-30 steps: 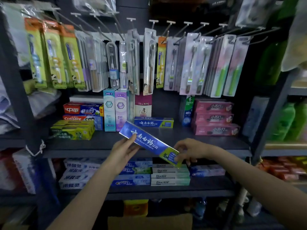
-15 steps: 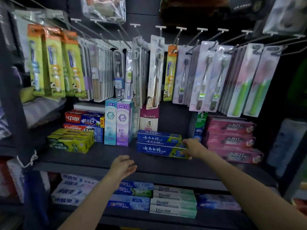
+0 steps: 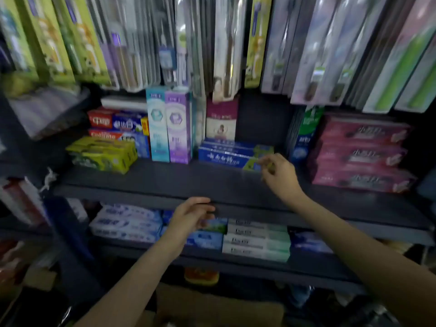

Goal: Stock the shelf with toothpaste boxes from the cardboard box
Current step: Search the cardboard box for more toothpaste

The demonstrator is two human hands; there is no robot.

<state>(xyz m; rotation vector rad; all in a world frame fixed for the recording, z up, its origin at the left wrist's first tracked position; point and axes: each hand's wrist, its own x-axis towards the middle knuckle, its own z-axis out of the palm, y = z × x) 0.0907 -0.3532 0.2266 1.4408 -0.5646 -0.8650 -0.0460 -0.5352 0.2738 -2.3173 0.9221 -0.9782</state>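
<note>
Two blue toothpaste boxes [image 3: 224, 158] lie stacked flat on the middle of the dark shelf [image 3: 165, 182]. My right hand [image 3: 279, 175] is at the green right end of the front box. Its fingers are loosely curled and its fingertips just touch that end. My left hand [image 3: 191, 215] hovers at the shelf's front edge with relaxed fingers and holds nothing. The cardboard box [image 3: 212, 308] shows as a brown shape at the bottom of the view, below the shelves. The picture is blurred.
Pink boxes [image 3: 361, 154] are stacked to the right and yellow-green boxes [image 3: 101, 153] to the left. Tall teal and purple boxes [image 3: 168, 128] stand upright. Toothbrush packs [image 3: 226, 43] hang low above the shelf. The lower shelf holds white boxes [image 3: 256, 241].
The blue box, held by both hands a second ago, now lies on the shelf by the other blue box. My left hand let go first; my right hand has eased off its end.
</note>
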